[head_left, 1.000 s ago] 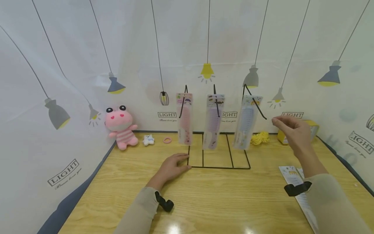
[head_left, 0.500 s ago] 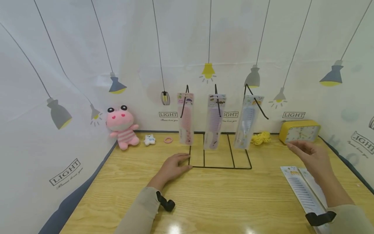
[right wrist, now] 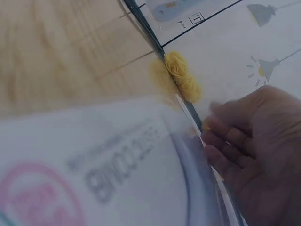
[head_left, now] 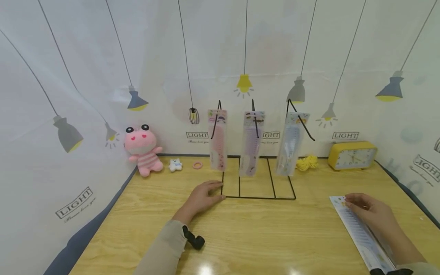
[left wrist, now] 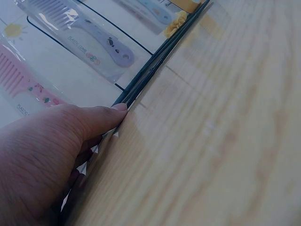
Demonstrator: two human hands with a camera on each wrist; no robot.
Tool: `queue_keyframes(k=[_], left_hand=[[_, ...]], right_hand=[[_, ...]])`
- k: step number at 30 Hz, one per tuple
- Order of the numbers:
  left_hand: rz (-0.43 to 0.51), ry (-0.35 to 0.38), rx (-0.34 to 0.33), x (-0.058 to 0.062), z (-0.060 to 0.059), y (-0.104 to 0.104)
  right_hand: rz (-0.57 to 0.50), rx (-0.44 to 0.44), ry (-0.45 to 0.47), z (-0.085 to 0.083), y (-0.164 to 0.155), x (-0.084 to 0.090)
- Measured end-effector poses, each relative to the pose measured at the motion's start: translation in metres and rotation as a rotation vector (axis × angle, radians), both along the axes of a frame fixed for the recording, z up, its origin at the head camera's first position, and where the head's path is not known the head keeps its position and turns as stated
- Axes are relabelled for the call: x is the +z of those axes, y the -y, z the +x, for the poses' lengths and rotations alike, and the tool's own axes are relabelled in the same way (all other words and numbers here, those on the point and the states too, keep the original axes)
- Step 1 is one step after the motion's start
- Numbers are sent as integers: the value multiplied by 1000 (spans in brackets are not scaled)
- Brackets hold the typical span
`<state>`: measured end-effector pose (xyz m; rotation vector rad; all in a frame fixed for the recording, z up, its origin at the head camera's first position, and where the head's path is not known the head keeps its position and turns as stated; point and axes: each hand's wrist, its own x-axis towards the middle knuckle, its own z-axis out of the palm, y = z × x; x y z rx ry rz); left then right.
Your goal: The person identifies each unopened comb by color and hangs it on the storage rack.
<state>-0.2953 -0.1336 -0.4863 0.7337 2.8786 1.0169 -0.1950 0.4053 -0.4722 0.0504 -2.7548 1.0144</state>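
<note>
a pale wooden table (head_left: 254, 233) with a glossy top stands inside white cloth walls (head_left: 86, 57) printed with hanging lamps and the word "light". along the back edge sit a pink plush toy (head_left: 143, 149), a small white bear figure (head_left: 175, 164), a pink hair ring (head_left: 197, 165), a bundle of yellow yarn (head_left: 306, 162) and a yellow alarm clock (head_left: 351, 155). a black wire display rack (head_left: 258, 183) stands mid-table with three packaged combs hung on its hooks: pink (head_left: 217, 139), lilac (head_left: 251, 143) and blue (head_left: 291, 143).

the left hand (head_left: 201, 197) lies flat and relaxed on the table, fingertips (left wrist: 117, 109) touching the rack's base wire, grasping nothing. the right hand (head_left: 371, 213) rests on a flat packaged blue comb (head_left: 359, 233) lying at the table's right front; its fingers curl at the package's edge, but whether they grip it i cannot tell.
</note>
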Motion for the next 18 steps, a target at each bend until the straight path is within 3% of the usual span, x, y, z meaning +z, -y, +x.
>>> queue_keyframes(k=[5,18], left_hand=[[6,7,9,-2,1,0],[-7,2,11,-3,-2,0]], right_hand=[[57,15,-44,0,0,-12],[125,35,35,-4,-1,-11]])
